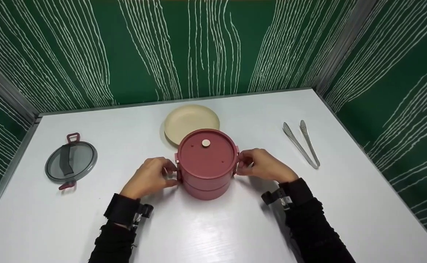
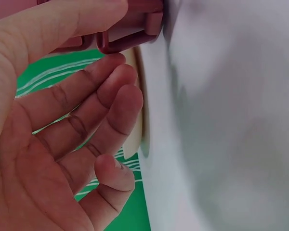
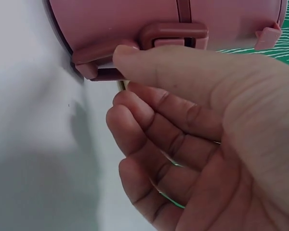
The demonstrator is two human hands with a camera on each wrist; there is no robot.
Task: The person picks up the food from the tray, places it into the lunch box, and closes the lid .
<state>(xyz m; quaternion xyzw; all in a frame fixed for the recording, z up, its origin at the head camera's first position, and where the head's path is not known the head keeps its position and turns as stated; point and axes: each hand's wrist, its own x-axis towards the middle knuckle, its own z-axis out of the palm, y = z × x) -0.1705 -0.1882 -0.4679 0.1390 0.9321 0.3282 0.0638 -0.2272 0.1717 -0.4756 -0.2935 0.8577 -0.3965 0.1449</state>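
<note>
A round, tiered dark-pink lunch box (image 1: 206, 160) stands upright on the white table, its flat lid topped by a small cream knob (image 1: 206, 143). At its left side my left hand (image 1: 151, 177) pinches a dark red loop latch (image 2: 130, 42), thumb over it and index fingertip right at its lower edge. On the opposite side my right hand (image 1: 264, 166) pinches the matching latch (image 3: 98, 54) between thumb and index finger. The other fingers of both hands are loosely bent below the latches. A pink tab (image 3: 268, 37) juts from the lid's rim.
A cream plate (image 1: 184, 118) lies behind the lunch box, partly hidden by it. To the left rests a glass lid (image 1: 83, 160) with red handles. Metal tongs (image 1: 301, 146) lie spread at the right. Green walls with white lines border the table.
</note>
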